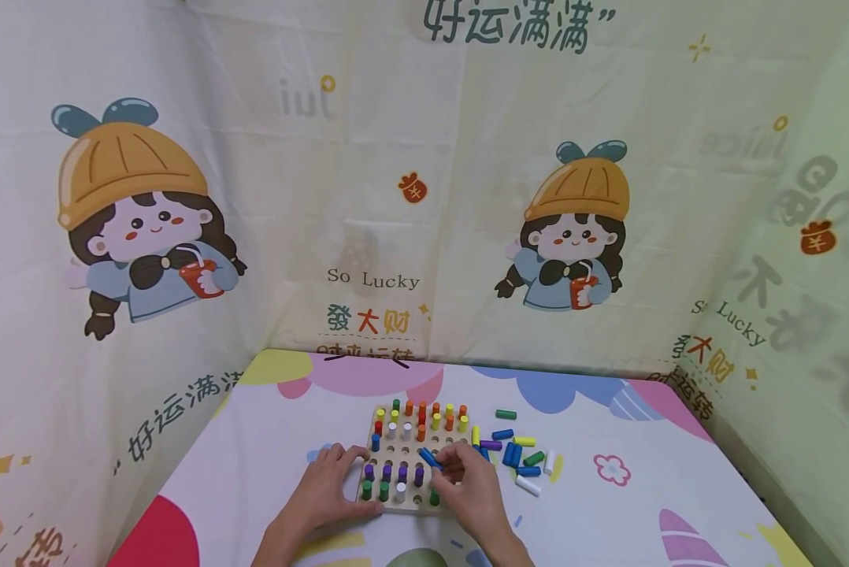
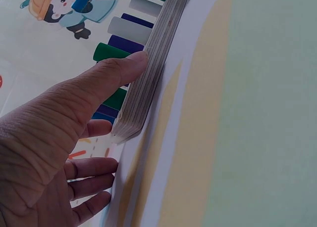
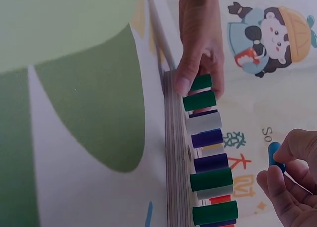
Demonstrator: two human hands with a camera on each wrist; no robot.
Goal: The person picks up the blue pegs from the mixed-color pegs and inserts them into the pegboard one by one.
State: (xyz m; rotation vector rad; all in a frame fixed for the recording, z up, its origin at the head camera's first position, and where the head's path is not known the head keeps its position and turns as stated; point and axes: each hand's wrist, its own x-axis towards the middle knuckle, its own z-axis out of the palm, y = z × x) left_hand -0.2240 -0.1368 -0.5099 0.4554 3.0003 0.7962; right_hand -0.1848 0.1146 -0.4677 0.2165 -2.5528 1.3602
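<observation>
A wooden pegboard (image 1: 405, 450) stands on the table, with colored pegs upright in many of its holes. My left hand (image 1: 325, 486) holds the board's near left corner. Its thumb (image 2: 111, 73) presses along the layered front edge, and the index finger touches the left side; the other fingers spread loosely beside the board. Over the right part of the board, my right hand (image 1: 472, 490) pinches a blue peg (image 1: 428, 457) between thumb and fingers. The peg (image 3: 276, 157) is tilted and clear of the holes. My right hand hides part of the board's right side.
Loose pegs lie to the right of the board, among them blue pegs (image 1: 513, 454), a green peg (image 1: 506, 414), a yellow peg (image 1: 524, 442) and a white peg (image 1: 528, 486). A patterned cloth (image 1: 609, 504) covers the table. Printed curtains (image 1: 460, 236) hang behind and at the sides.
</observation>
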